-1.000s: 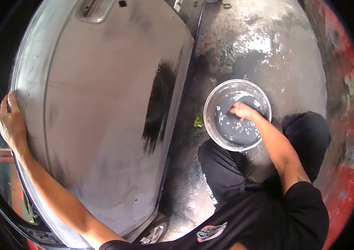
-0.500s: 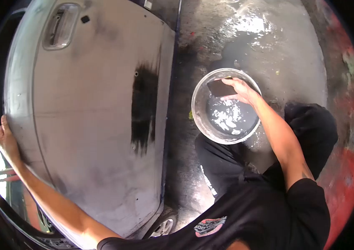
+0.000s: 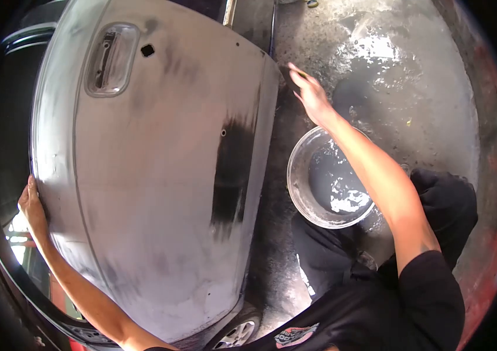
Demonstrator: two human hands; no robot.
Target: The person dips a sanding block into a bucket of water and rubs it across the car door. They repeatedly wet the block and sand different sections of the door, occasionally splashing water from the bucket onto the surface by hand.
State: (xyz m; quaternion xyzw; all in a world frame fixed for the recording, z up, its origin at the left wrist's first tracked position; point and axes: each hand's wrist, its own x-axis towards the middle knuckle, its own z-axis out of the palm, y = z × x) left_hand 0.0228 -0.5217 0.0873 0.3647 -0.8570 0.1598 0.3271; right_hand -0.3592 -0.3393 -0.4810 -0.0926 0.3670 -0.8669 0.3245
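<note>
A grey, sanded car door [image 3: 155, 158] fills the left side, with a dark patch [image 3: 234, 175] near its lower edge. My left hand [image 3: 33, 210] rests at the window-side edge of the door, its fingers curled over it. My right hand [image 3: 313, 102] is in the air beside the door's far corner, slightly blurred. It grips a dark piece of sandpaper [image 3: 301, 74], now seen nearly edge-on with a yellowish bit showing. Below my right forearm stands a round bucket [image 3: 298, 196] of greyish water, partly covered by the arm.
The door handle recess [image 3: 112, 58] and a square hole [image 3: 148, 51] lie at the door's far end. Wet concrete floor [image 3: 400, 111] stretches to the right. A wheel [image 3: 238, 333] shows at the bottom, close to my bent legs [image 3: 330, 257].
My right hand has left the bucket with the sandpaper and moved up and left towards the door. My left hand stays on the door edge. The view has shifted.
</note>
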